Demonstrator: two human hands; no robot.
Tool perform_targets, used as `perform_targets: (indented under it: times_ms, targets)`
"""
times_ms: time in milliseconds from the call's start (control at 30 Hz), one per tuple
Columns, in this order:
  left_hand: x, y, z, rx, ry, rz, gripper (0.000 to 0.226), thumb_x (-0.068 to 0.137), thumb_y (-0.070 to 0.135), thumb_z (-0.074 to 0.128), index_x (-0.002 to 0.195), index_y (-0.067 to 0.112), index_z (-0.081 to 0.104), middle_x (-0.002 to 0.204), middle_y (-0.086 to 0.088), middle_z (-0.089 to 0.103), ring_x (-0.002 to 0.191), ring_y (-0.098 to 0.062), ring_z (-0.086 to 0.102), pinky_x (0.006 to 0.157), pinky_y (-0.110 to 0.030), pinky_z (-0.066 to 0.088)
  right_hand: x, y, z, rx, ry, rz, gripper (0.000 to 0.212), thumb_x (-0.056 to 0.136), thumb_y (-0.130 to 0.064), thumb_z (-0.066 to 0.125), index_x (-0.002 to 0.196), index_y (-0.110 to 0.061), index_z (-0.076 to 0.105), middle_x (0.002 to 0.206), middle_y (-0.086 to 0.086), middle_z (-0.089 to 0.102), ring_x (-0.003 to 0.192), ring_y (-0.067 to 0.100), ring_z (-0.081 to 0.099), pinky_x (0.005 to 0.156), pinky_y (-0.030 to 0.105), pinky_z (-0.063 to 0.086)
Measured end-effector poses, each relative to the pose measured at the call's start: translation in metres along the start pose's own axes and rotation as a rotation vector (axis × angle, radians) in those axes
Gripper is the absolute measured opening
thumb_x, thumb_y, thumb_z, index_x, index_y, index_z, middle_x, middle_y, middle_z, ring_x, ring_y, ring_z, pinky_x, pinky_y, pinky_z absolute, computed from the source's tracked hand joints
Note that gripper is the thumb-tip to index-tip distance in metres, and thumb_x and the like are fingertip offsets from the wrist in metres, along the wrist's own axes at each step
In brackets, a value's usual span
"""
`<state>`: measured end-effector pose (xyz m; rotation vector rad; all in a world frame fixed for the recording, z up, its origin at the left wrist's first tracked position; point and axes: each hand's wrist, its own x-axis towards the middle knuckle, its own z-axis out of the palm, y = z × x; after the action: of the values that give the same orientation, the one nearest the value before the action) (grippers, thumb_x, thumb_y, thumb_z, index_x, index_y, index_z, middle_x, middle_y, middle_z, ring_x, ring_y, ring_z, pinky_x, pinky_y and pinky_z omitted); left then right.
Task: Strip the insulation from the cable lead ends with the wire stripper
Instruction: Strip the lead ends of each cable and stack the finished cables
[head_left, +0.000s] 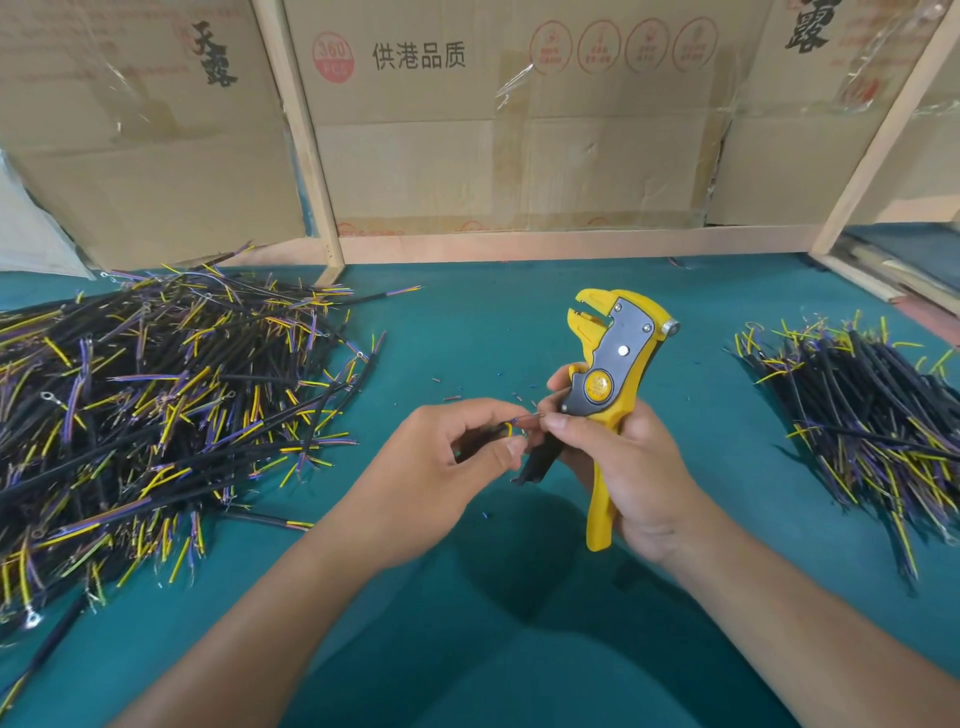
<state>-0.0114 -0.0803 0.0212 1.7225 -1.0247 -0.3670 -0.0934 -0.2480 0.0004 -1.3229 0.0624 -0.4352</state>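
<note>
Nearest to me, my two forearms come in from the lower edge over the teal counter (467, 332). My left hand (457, 452) has its fingers curled and pinches one cable (506, 429) near its end; most of the black sheath is hidden inside the hand, and only the short yellow and purple leads stick out toward the right. My right hand (631, 467) is wrapped around the handles of the yellow stripper (615, 353), which stands upright with its head pointing away from me. At the same time the thumb and forefinger of this hand meet at the tip of one thin lead, beside the tool's lower body. The tip looks bare, but it is too small to be sure.

I judge that I am between two strips: one lead end is being checked or twisted, and the tool's head is not on any wire now. The next move needs me to bring a lead end up into the open head, set it at the right depth, and squeeze the handles.

A little further, small bits of cut insulation (452, 397) lie on the counter. To the left is a large loose pile (156, 415) of cables, and to the right a smaller pile (857, 415). Which pile is finished I cannot tell. Behind everything stand cardboard boxes (519, 130) in a wooden frame.
</note>
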Motion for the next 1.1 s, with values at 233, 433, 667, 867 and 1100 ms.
perform_targets:
  times_ms: [233,433,667,867,1100]
  targets:
    - [0.002,-0.005,-0.004,0.039,0.025,-0.001,0.015,0.102,0.02,0.056,0.105,0.027,0.069,0.093,0.013,0.075,0.087,-0.003,0.067,0.08,-0.017,0.048,-0.001,-0.001,0.002,0.0,0.014,0.017,0.019,0.084,-0.006,0.062,0.102,-0.013,0.062,0.082,0.007,0.062,0.077,0.027,0.064,0.074,0.046,0.057]
    - [0.006,-0.011,-0.01,-0.002,0.149,-0.042,0.018,0.101,0.018,0.057,0.111,0.026,0.068,0.089,0.011,0.076,0.059,-0.005,0.05,0.063,-0.017,0.047,0.0,-0.002,0.001,-0.006,0.014,0.056,0.019,0.092,0.002,0.06,0.106,-0.01,0.06,0.08,0.006,0.062,0.079,0.03,0.065,0.083,0.046,0.054]
    - [0.006,-0.012,-0.022,0.133,0.296,-0.015,0.022,0.098,0.019,0.06,0.115,0.028,0.07,0.084,0.014,0.075,0.057,0.0,0.046,0.058,-0.013,0.042,-0.001,-0.007,0.003,0.319,-0.105,0.432,0.027,0.08,-0.01,0.058,0.106,-0.002,0.057,0.104,0.028,0.071,0.087,0.041,0.07,0.075,0.047,0.059]
    - [0.006,-0.007,-0.026,0.234,0.33,0.017,0.026,0.098,0.017,0.062,0.122,0.017,0.07,0.087,0.01,0.076,0.054,0.003,0.047,0.056,-0.007,0.034,-0.005,-0.008,0.0,0.274,-0.274,0.555,0.033,0.09,-0.014,0.061,0.121,-0.003,0.067,0.098,0.023,0.065,0.091,0.041,0.066,0.09,0.059,0.054]
    - [0.006,-0.007,-0.027,0.231,0.325,0.022,0.026,0.098,0.014,0.061,0.123,0.016,0.07,0.08,0.009,0.073,0.041,-0.003,0.035,0.045,-0.007,0.027,-0.006,-0.013,0.006,0.228,-0.28,0.535,0.016,0.085,-0.011,0.059,0.094,-0.009,0.071,0.082,0.018,0.057,0.076,0.033,0.058,0.077,0.05,0.056]
